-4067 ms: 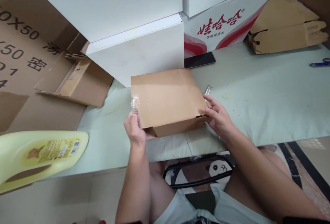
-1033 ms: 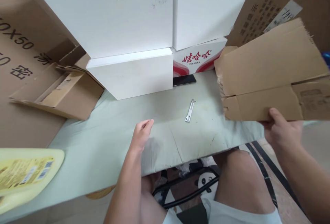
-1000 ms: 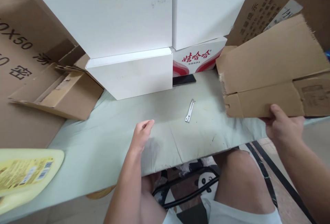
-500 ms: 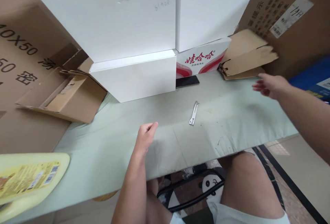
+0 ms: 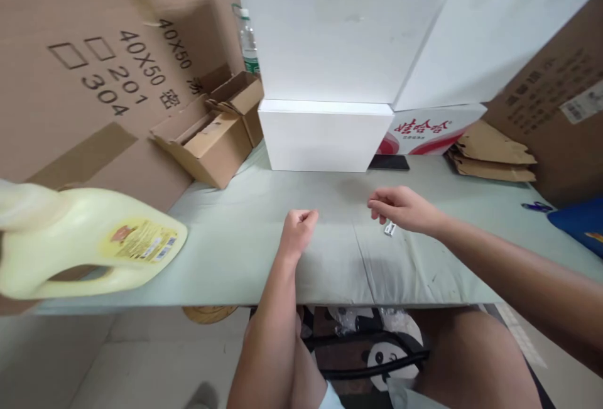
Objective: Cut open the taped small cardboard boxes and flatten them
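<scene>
My left hand (image 5: 298, 231) is held in a loose fist over the middle of the cloth-covered table (image 5: 226, 233), its thumb on top. No object shows in it. To its right, my right hand (image 5: 400, 208) hovers palm down with fingers loosely bent and nothing visible in them. Beneath those fingers lies a slim silver tool (image 5: 390, 229), probably a box cutter, with only one end showing. A white box (image 5: 325, 139) stands behind my hands, and a dark phone-like slab (image 5: 389, 163) rests by its right corner.
On the left are a pale yellow jug (image 5: 94, 233), small open cartons (image 5: 217, 145) and a large brown carton (image 5: 70, 114). Flattened cardboard (image 5: 494, 151), a small purple item (image 5: 537, 207) and a blue package (image 5: 579, 223) sit at the right. A red-lettered white carton (image 5: 424, 132) is at the back.
My right hand has come leftward from beside the flattened cardboard to above the silver tool. The purple item now shows at the right. My view has turned left; my left hand stays fisted.
</scene>
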{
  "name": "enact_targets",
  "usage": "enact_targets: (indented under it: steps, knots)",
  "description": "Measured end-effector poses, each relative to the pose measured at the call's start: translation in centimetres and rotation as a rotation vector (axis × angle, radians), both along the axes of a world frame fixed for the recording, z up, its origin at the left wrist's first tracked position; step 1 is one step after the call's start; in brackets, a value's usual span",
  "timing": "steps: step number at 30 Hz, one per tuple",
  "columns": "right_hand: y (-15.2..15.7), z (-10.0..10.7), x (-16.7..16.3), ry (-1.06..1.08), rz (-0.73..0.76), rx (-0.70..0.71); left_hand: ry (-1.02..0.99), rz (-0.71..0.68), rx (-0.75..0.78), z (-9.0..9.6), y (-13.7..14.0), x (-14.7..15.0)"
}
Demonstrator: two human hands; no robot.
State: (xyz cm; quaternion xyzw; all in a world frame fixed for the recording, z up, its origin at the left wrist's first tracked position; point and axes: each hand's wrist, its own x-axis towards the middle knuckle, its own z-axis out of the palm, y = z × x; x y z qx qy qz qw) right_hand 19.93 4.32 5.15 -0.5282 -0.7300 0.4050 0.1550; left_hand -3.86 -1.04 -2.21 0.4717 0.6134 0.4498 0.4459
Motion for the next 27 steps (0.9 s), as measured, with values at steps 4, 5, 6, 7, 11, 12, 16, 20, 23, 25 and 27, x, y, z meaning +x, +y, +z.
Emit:
enact_targets:
  steps: [4,5,6,7,11,12,16,20,23,25,27]
  knots:
    - [0.2,1.0,-8.3,-0.003,0.247,0.103,-0.017,0.017,-0.008,0.7,-0.5,-1.7]
    - [0.6,1.0,-10.4,-0.007,0.293,0.133,-0.017,0.021,-0.015,0.7,-0.6,-2.1]
    - [1.0,1.0,-12.6,-0.011,0.333,0.164,-0.013,0.027,-0.024,0.7,-0.6,-2.6]
    - [1.6,0.9,-14.8,-0.014,0.365,0.197,-0.006,0.032,-0.037,0.6,-0.6,-2.9]
    - [4.7,0.8,-24.3,0.001,0.438,0.332,0.035,0.04,-0.098,0.3,-0.6,-4.1]
    - [5.6,0.9,-26.6,0.014,0.45,0.361,0.045,0.036,-0.113,0.3,-0.6,-4.3]
    - [9.0,1.3,-34.0,0.071,0.516,0.413,0.059,0.01,-0.159,0.6,-1.0,-4.7]
    - [10.8,0.8,-37.6,-0.001,0.613,0.429,0.06,-0.024,-0.16,0.9,-1.2,-4.9]
    - [10.4,0.0,-38.1,-0.062,0.63,0.473,0.07,-0.047,-0.178,0.9,-1.2,-4.9]
    - [9.6,-0.5,-37.3,-0.097,0.631,0.489,0.103,-0.075,-0.201,0.9,-1.1,-4.8]
    - [8.4,-0.9,-35.3,-0.131,0.677,0.53,0.154,-0.099,-0.212,0.8,-1.0,-4.7]
